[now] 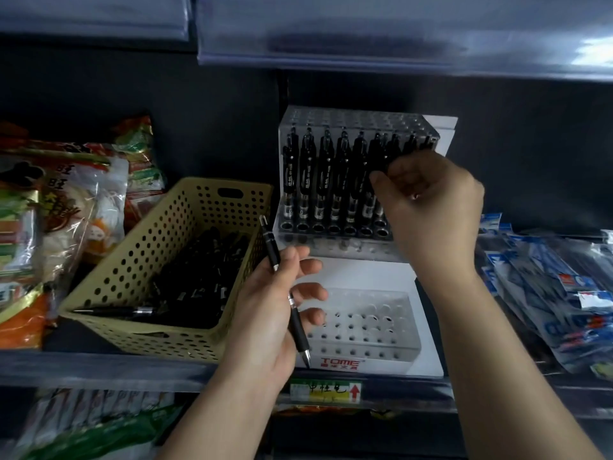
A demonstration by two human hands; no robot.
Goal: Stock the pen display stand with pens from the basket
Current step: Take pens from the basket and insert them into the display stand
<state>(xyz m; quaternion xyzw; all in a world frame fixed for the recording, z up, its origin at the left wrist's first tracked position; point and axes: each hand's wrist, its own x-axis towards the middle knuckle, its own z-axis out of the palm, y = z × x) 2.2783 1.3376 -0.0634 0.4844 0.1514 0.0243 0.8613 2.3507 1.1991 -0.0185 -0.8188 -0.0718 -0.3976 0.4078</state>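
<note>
A slim black click pen [270, 244] lies slanted in the left hand [265, 313], pinched by thumb and curled fingers, in front of the clear acrylic two-tier display stand [348, 121]. The right hand [434, 207] curls against the stand's upper row of pens; whether it grips one cannot be told. The perforated yellow plastic basket [149, 254] sits just left.

Dark-backed shop shelf [99, 366] under glossy upper shelf [398, 34]
</note>
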